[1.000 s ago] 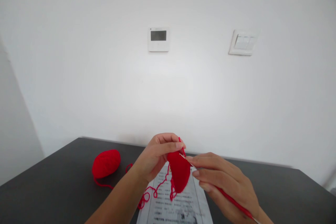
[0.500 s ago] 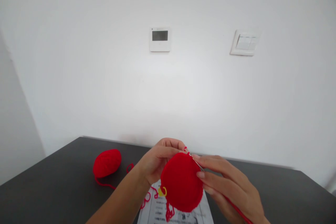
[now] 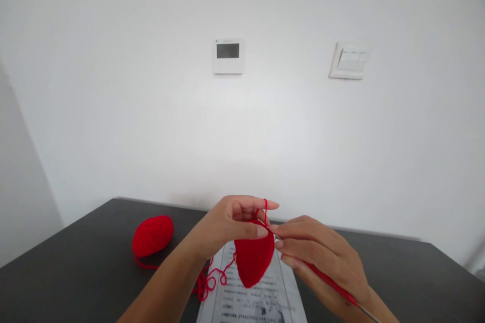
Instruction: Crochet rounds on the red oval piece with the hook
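A red crocheted piece [image 3: 254, 257] hangs below my left hand [image 3: 227, 224], pinched between its thumb and fingers. Red yarn loops over the raised left index finger and runs down to the top edge of the piece. My right hand [image 3: 322, 257] grips a crochet hook [image 3: 333, 285] with a red handle, its metal tip at that same edge. A bit of yellow shows at the left side of the piece. Loose red yarn [image 3: 206, 282] curls beneath the left wrist.
On the dark table [image 3: 94, 262], a ball of red yarn [image 3: 153, 236] lies to the left. A printed sheet [image 3: 253, 303] is under the hands. A wall panel [image 3: 228, 56] and a light switch [image 3: 350, 60] are on the white wall behind.
The red piece has turned from a nearly full round to a narrower view. My left index finger has stretched out with yarn over it, and the left thumb now lies across the piece.
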Demonstrator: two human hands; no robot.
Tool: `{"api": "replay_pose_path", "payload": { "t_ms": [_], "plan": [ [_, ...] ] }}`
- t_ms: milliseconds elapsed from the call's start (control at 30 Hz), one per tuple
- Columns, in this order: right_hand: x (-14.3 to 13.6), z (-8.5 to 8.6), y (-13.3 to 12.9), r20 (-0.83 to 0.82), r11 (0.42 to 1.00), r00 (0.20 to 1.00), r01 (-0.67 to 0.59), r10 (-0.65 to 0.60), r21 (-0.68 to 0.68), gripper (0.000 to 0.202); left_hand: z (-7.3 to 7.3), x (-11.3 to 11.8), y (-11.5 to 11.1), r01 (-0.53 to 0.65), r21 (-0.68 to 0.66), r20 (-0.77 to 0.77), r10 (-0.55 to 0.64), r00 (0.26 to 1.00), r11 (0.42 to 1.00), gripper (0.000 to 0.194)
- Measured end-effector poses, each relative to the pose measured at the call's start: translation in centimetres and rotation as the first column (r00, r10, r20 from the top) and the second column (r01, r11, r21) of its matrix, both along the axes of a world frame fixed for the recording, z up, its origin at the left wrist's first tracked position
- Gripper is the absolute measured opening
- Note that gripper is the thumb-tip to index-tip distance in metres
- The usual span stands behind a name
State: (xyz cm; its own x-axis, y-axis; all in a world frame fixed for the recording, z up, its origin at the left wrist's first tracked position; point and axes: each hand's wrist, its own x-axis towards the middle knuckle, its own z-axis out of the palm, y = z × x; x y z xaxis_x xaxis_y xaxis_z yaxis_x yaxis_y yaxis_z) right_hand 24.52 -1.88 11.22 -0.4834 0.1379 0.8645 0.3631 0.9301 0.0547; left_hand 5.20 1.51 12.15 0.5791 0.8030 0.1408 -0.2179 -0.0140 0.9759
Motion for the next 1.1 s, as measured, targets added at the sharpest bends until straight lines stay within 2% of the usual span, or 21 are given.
{"api": "replay_pose_path", "payload": {
  "t_ms": [167,367,467,567,700,767,833,933,1100],
  "plan": [
    [-0.4,0.1,0.2,0.004,0.998,1.0,-0.012,0.011,0.059,0.012,0.2,0.1,-0.2,-0.016,0.023,-0.089,0.018,0.996,1.0,0.045],
    [-0.3,0.4,-0.4,0.06,0.993,0.998,0.02,-0.027,0.113,0.013,0.7,-0.7,-0.2,-0.015,0.047,-0.057,0.018,0.998,0.999,0.041],
    [-0.2,0.4,-0.8,0.036,0.998,0.999,0.025,-0.027,0.054,0.013,1.0,-1.3,-0.1,-0.022,0.05,-0.034,0.024,0.999,0.998,0.037],
    [-0.2,0.2,-1.0,-0.04,0.996,0.999,-0.033,0.03,-0.078,0.014,1.0,-1.6,0.0,0.002,0.048,-0.02,-0.001,1.0,0.999,0.036],
    [-0.1,-0.3,-1.1,-0.157,0.943,0.984,-0.133,0.088,-0.305,0.015,0.8,-1.9,0.2,0.076,0.018,-0.024,-0.075,0.997,0.997,0.036],
    [0.1,-0.2,-1.1,-0.184,0.922,0.976,-0.173,0.114,-0.347,0.015,0.7,-2.0,0.4,0.108,-0.001,-0.013,-0.108,0.994,0.994,0.037],
    [0.2,0.1,-1.1,-0.142,0.927,0.979,-0.188,0.149,-0.325,0.014,0.6,-2.0,0.6,0.143,-0.027,0.007,-0.142,0.99,0.989,0.038],
    [0.3,0.9,-1.2,-0.024,0.964,0.988,-0.156,0.154,-0.216,0.014,0.3,-2.1,0.8,0.19,-0.059,0.03,-0.189,0.982,0.98,0.04],
    [-0.1,1.1,-1.5,-0.026,0.976,0.989,-0.149,0.146,-0.161,0.016,-0.1,-2.3,0.9,0.202,-0.064,-0.007,-0.203,0.979,0.977,0.041]
  ]
}}
